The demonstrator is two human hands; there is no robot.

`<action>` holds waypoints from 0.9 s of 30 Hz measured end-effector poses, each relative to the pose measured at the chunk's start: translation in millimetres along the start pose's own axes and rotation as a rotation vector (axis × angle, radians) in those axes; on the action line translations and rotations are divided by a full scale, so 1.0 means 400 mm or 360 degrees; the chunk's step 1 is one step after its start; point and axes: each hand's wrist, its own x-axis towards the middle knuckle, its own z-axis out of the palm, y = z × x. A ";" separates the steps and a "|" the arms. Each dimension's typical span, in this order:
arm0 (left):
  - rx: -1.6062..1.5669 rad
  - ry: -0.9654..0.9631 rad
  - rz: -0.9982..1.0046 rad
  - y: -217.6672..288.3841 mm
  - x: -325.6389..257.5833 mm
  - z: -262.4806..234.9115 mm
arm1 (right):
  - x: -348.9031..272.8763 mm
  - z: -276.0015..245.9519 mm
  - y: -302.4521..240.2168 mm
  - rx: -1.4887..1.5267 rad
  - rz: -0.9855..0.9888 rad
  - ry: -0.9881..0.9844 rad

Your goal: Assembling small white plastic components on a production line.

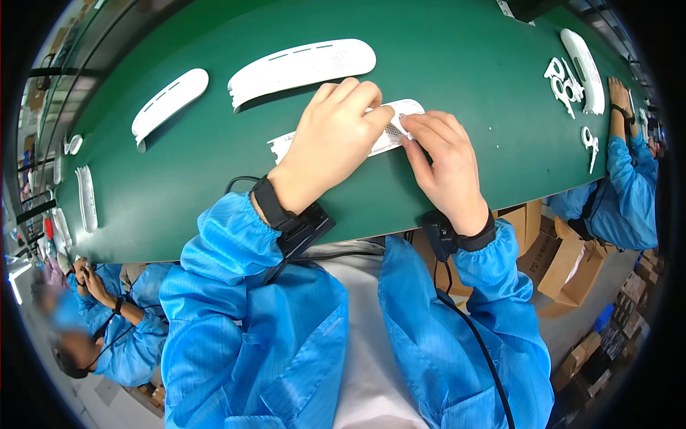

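Observation:
A narrow white plastic cover [386, 141] with a perforated patch lies close to the table edge in front of me, under both hands. My left hand [336, 136] is closed over its middle, with fingers bent and their tips pressed towards the perforated part. The hand hides much of the cover. At the rounded right end, my right hand [449, 161] grips the rim between thumb and fingers. Whether a smaller piece sits between the fingertips cannot be made out. Beyond my left hand rests a larger white curved cover [304, 68] with slots along its top.
Another white curved cover [170, 104] lies to the left on the green table [493, 79]. White ring-shaped parts [568, 89] and a long cover [584, 71] are at right. Co-workers sit on both sides. Open cardboard boxes [561, 268] stand below the table edge.

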 end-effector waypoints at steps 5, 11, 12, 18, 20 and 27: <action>0.0027 0.0009 -0.0002 -0.002 0.002 0.002 | -0.007 0.023 -0.026 -0.0106 0.0128 0.0108; 0.0040 -0.0037 -0.0039 -0.007 0.009 0.006 | 0.006 0.030 -0.047 -0.0037 0.0276 0.0169; 0.0039 -0.0048 -0.0046 -0.007 0.008 0.003 | 0.002 0.031 -0.042 -0.0032 0.0253 0.0135; 0.0065 -0.0139 -0.0123 -0.010 0.011 -0.009 | 0.026 0.010 -0.037 -0.0016 0.0191 0.0005; 0.0022 -0.0153 -0.0110 -0.003 0.014 -0.035 | 0.033 0.000 -0.039 -0.0010 0.0214 -0.0078; -0.0016 -0.0267 0.0004 -0.002 0.007 -0.052 | 0.025 -0.033 -0.032 -0.0169 -0.0011 -0.0317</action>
